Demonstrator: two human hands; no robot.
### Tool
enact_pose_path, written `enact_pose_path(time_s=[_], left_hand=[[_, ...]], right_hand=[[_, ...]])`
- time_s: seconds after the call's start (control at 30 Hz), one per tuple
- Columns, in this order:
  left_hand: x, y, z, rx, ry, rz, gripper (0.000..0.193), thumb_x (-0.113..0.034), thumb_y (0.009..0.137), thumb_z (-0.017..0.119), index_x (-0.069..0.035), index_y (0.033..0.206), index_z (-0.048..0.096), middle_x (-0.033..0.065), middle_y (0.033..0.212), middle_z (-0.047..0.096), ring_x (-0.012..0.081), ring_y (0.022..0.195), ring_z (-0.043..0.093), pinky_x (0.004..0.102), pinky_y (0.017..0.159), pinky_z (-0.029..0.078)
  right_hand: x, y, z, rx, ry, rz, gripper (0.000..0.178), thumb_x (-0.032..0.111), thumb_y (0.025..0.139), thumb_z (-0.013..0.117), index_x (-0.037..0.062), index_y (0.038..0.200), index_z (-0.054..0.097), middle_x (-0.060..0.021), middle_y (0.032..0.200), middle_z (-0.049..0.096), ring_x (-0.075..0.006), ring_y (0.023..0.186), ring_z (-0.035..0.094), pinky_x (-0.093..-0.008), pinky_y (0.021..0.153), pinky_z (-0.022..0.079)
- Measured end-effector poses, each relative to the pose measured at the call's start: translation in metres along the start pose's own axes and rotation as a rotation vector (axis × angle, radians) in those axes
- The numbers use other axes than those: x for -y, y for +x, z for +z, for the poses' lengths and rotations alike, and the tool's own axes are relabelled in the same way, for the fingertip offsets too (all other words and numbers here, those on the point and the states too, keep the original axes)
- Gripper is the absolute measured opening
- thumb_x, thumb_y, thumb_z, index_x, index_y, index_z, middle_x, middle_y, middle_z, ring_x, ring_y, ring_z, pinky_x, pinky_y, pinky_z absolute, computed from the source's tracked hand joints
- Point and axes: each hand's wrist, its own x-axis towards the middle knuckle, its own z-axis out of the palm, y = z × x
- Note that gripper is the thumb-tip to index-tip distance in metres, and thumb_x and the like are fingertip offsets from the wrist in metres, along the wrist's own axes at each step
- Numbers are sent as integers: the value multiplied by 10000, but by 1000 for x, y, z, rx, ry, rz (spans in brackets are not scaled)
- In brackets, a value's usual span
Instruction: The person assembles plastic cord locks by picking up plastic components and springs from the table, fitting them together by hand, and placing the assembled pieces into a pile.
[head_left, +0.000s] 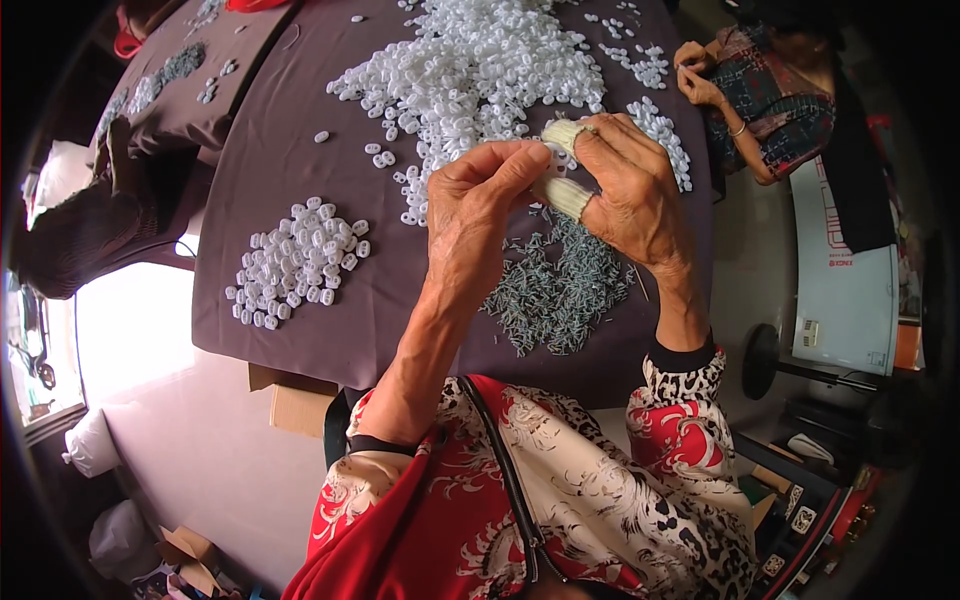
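Over the table, my right hand (638,190) pinches a small white plastic piece (561,160) with holes in it. Cream knitted covers sit on that hand's thumb and forefinger. My left hand (465,195) meets it from the other side, thumb and forefinger pressed together at the piece; what they grip, if anything, is too small to make out. Just below the hands lies a pile of small grey-blue screws (560,290). Beyond them spreads a big heap of white plastic pieces (480,75), and a smaller pile of similar white pieces (300,260) lies to the left.
A brown cloth covers the table (240,185). More white pieces (660,130) lie along its right side. Another person (770,100) sits at the right edge. At far left stands a second table (215,75) with small parts. A cardboard box (300,405) is under the near edge.
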Motion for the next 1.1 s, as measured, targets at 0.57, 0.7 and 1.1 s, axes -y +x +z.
enact_pose_path(time_s=[0.57,0.7,1.1], left_hand=[[5,-6,0,-27,82,51,177,-139,789,615,35,819,626,63,693,610,104,637,559,226,626,454],[6,-4,-2,18,30,21,171,-134,794,613,32,834,622,64,715,607,113,629,558,230,640,466],[6,-4,-4,29,32,-24,155,-114,795,613,32,845,623,62,711,603,112,638,565,228,643,479]], right_hand=[[-14,-5,3,69,-33,-148,224,38,560,617,-55,737,516,-162,716,511,-319,656,522,-371,585,436],[-15,-4,2,59,-25,-155,217,37,553,614,-52,721,509,-157,705,504,-314,643,514,-369,569,427],[-13,-5,2,65,-1,-140,204,30,536,606,-37,699,505,-128,663,464,-297,609,480,-363,533,399]])
